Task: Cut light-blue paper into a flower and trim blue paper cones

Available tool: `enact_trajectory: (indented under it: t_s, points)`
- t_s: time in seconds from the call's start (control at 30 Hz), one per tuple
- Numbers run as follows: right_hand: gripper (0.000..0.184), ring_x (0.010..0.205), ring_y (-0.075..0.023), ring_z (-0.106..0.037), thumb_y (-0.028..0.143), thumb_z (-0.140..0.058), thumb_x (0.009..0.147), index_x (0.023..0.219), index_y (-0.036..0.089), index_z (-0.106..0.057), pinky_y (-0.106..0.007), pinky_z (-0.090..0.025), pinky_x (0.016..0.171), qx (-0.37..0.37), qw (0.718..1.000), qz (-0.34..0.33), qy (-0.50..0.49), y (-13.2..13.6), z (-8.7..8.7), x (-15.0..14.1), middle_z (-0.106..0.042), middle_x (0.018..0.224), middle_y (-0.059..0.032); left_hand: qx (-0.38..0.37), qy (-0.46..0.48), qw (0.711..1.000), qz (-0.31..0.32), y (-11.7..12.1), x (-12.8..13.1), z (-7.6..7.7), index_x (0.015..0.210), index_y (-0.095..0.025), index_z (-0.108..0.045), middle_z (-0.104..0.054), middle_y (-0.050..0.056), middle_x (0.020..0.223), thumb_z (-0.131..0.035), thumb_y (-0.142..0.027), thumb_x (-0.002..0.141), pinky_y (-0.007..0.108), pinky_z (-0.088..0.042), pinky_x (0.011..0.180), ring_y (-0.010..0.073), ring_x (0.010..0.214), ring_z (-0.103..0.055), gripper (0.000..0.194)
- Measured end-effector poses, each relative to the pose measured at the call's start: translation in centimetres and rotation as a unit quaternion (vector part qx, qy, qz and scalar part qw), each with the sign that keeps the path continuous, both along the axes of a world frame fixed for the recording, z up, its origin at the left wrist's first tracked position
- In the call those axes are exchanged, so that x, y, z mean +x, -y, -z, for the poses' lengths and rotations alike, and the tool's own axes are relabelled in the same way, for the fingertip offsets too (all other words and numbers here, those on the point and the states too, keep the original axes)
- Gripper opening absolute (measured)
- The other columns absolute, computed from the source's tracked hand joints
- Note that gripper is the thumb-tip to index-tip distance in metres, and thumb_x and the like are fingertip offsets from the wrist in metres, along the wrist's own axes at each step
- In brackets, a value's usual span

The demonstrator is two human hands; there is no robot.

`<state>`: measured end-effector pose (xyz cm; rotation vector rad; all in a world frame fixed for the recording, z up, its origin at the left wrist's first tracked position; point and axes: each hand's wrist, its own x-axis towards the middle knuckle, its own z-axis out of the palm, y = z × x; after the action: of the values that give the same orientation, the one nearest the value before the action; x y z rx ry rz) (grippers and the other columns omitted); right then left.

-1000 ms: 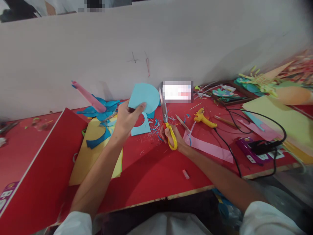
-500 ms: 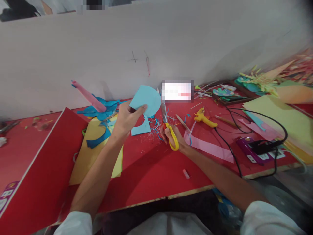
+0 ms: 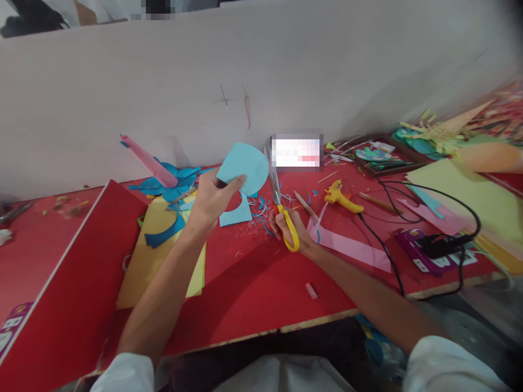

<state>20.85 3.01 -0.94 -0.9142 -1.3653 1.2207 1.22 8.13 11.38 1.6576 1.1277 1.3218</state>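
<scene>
My left hand pinches a light blue paper piece with a rounded edge and holds it up above the red table. My right hand grips yellow-handled scissors, blades pointing up along the right edge of that paper. Under the paper lies a light blue offcut among thin paper trimmings.
Yellow sheets and dark blue scraps lie left. A pink strip, a yellow glue gun with black cable, a purple box and piled coloured paper lie right. A white board wall stands behind.
The blue paper has dropped slightly and come against the scissor blades; my right hand has shifted a little right. Otherwise nothing moved.
</scene>
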Motion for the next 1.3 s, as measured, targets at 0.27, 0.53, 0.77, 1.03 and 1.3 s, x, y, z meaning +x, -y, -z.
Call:
enact_trajectory:
  t_s: [0.27, 0.53, 0.77, 1.03, 1.3]
  points:
    - [0.071, 0.041, -0.0092, -0.042, 0.094, -0.055, 0.084, 0.076, 0.024, -0.052, -0.024, -0.033, 0.039, -0.003, 1.0, 0.0, -0.005, 0.13, -0.12, -0.02, -0.049, 0.055, 0.0054, 0.0, 0.0, 1.0, -0.01, 0.15, -0.09, 0.01, 0.065, -0.022, -0.041, -0.038, -0.004, 0.058, -0.079, -0.03, 0.082, 0.026, -0.021, 0.045, 0.0077, 0.051, -0.034, 0.042]
    - [0.07, 0.042, -0.0095, -0.042, 0.093, -0.054, 0.086, 0.076, 0.024, -0.051, -0.025, -0.033, 0.039, 0.001, 1.0, 0.004, 0.007, 0.02, 0.09, 0.07, -0.049, 0.055, 0.0054, 0.002, 0.007, 1.0, -0.004, 0.14, 0.03, 0.01, 0.065, -0.021, -0.043, -0.038, -0.005, 0.058, -0.079, -0.03, 0.081, 0.026, -0.022, 0.045, 0.0076, 0.051, -0.033, 0.041]
    - [0.07, 0.042, -0.0093, -0.041, 0.092, -0.056, 0.086, 0.076, 0.023, -0.052, -0.025, -0.032, 0.04, -0.006, 1.0, 0.005, 0.006, -0.02, 0.44, 0.12, -0.049, 0.055, 0.0053, 0.012, 0.009, 1.0, -0.006, 0.11, 0.24, -0.06, 0.064, -0.021, -0.043, -0.04, -0.005, 0.058, -0.079, -0.029, 0.081, 0.025, -0.024, 0.045, 0.0079, 0.052, -0.035, 0.04]
    - [0.07, 0.043, -0.011, -0.042, 0.093, -0.053, 0.086, 0.071, 0.025, -0.05, -0.027, -0.032, 0.041, -0.011, 1.0, 0.01, 0.025, 0.23, -0.41, 0.17, -0.049, 0.056, 0.0033, 0.024, -0.001, 1.0, -0.007, -0.12, 0.25, 0.09, 0.062, -0.021, -0.045, -0.041, -0.004, 0.057, -0.079, -0.031, 0.078, 0.025, -0.025, 0.045, 0.0084, 0.053, -0.034, 0.039]
    - [0.068, 0.041, -0.0111, -0.044, 0.09, -0.053, 0.09, 0.069, 0.025, -0.05, -0.027, -0.031, 0.042, 0.003, 0.999, 0.02, 0.044, 0.08, 0.1, 0.29, -0.051, 0.052, 0.0035, 0.017, -0.001, 1.0, -0.011, -0.22, 0.19, 0.22, 0.063, -0.021, -0.044, -0.039, -0.004, 0.058, -0.08, -0.031, 0.077, 0.025, -0.024, 0.044, 0.0082, 0.053, -0.033, 0.04]
